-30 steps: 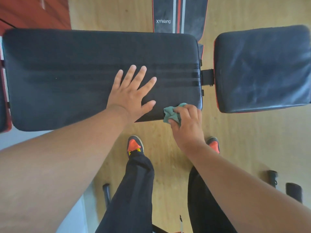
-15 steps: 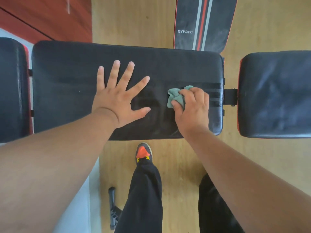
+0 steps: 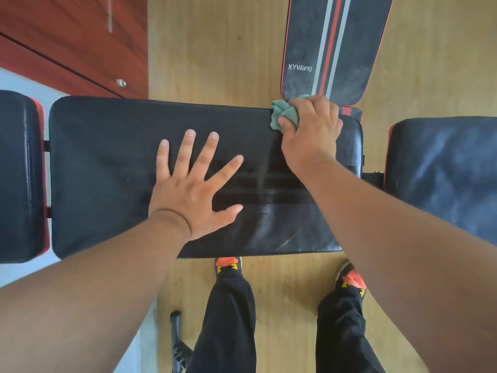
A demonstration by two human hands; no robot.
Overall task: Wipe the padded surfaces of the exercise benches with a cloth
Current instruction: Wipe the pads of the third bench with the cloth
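Note:
A long black bench pad (image 3: pixel 107 170) lies across the middle of the view. My left hand (image 3: pixel 193 187) rests flat on its centre with fingers spread. My right hand (image 3: pixel 309 133) grips a bunched green cloth (image 3: pixel 283 114) at the pad's far right corner. A second black pad (image 3: pixel 443 173) sits to the right, and the end of a third pad (image 3: pixel 18 173) shows at the left edge. Streaks mark the long pad near its right end.
Another bench pad (image 3: pixel 301 47) with red and grey stripes and the word XYWang lies beyond on the wooden floor (image 3: pixel 215 44). A red-brown cabinet (image 3: pixel 67 36) stands at the top left. My legs and shoes are below the pad, with a black frame foot (image 3: pixel 177 343) beside them.
My right hand has carried the cloth from the pad's near edge across to its far right corner. My left hand stayed flat on the pad.

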